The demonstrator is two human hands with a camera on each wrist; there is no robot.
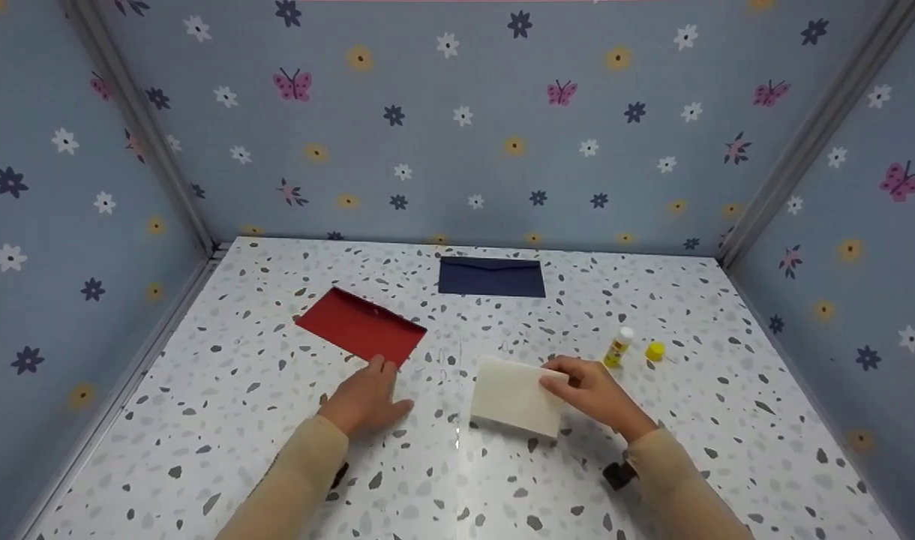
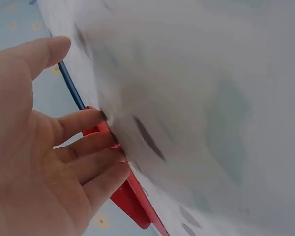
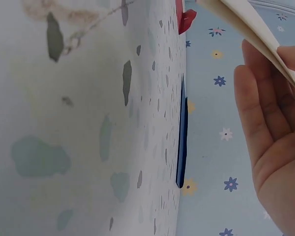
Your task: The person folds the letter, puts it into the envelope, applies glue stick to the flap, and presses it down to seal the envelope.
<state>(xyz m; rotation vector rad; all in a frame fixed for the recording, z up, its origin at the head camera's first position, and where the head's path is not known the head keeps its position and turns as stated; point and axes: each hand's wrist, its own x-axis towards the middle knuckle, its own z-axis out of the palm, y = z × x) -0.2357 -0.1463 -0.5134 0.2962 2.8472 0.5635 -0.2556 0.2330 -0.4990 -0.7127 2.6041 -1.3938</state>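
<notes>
A folded cream paper [image 1: 516, 397] is pinched at its right corner between the thumb and fingers of the right hand [image 1: 596, 397]; the right wrist view shows the paper [image 3: 255, 29] raised off the table, thumb on one side and fingers [image 3: 270, 98] on the other. The left hand [image 1: 364, 397] lies at the lower edge of a red envelope [image 1: 360, 326], its fingertips touching that edge and its thumb spread away. In the left wrist view the fingers [image 2: 96, 147] are nearly straight beside the red envelope [image 2: 130, 199].
A dark blue envelope [image 1: 492, 277] lies at the back middle of the speckled table [image 1: 202, 360]. Right of the paper, a glue stick [image 1: 619, 347] stands near its yellow cap [image 1: 655, 351]. Flowered panels [image 1: 457, 135] rise at the back and both sides.
</notes>
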